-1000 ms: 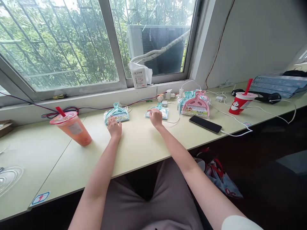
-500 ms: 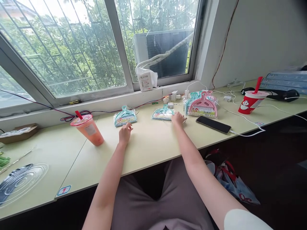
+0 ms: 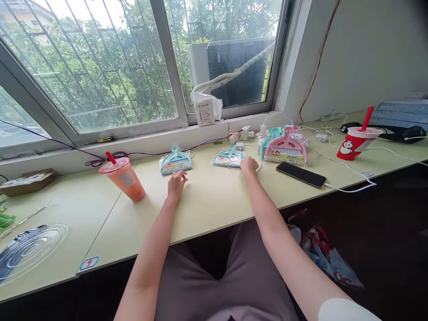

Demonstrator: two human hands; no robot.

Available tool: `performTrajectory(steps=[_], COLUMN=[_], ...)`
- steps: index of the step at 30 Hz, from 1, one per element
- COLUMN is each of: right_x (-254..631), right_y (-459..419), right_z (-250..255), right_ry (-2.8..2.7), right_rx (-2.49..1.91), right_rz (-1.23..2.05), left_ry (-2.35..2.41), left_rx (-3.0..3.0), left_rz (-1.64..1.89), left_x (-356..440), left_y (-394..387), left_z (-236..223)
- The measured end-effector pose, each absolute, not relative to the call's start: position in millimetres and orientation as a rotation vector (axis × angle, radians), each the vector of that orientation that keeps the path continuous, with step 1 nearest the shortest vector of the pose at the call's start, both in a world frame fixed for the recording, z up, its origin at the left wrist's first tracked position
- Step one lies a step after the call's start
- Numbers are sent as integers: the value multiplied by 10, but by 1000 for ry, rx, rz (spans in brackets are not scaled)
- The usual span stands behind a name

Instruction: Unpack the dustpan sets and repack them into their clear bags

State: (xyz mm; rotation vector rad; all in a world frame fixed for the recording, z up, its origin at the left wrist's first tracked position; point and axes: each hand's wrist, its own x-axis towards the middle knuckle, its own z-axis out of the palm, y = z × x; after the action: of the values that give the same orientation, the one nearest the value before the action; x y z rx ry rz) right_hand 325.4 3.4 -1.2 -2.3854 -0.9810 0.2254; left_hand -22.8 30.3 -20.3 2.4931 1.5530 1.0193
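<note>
My left hand (image 3: pixel 176 183) rests on the table with its fingers loosely bent and nothing in them. Just beyond it lies a teal mini dustpan and brush set (image 3: pixel 175 161) in clear wrapping. A second teal dustpan and brush set (image 3: pixel 228 157) lies at the middle. At its right end is my right hand (image 3: pixel 249 165), fingers bent around the edge and partly hidden from view. To the right of that hand stand several wrapped sets together, with a pink dustpan and brush set (image 3: pixel 286 148) in front.
An orange drink cup (image 3: pixel 129 180) with a red straw stands at left. A black phone (image 3: pixel 301 174) on a white cable lies at right, near a red cup (image 3: pixel 355 145). Chargers and cables run along the back. A tissue pack (image 3: pixel 205 110) sits on the windowsill.
My right hand's fingers have drawn together at the end of the middle set. My left hand has barely moved. The view has shifted slightly.
</note>
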Motion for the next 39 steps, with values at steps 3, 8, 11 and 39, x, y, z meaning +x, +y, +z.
performTrajectory(steps=[3,8,11,39], right_x=[3231,3132,3014,2030], right_y=[8,-37,-44,-134], right_z=[37,108,131,-52], right_ry=[-976,-990,-1023,-2139], right_rx=[-2299,-2079,-1988,-1310], right_rz=[209,237,179,-16], left_ry=[1548,1557,1480,925], left_rx=[2491,2439,2283,991], left_rz=[1006,1039,1144,1250], left_x=[-222,-201,-169,-120], left_y=[304,289,299,413], left_z=[-206,-213,-217,-229])
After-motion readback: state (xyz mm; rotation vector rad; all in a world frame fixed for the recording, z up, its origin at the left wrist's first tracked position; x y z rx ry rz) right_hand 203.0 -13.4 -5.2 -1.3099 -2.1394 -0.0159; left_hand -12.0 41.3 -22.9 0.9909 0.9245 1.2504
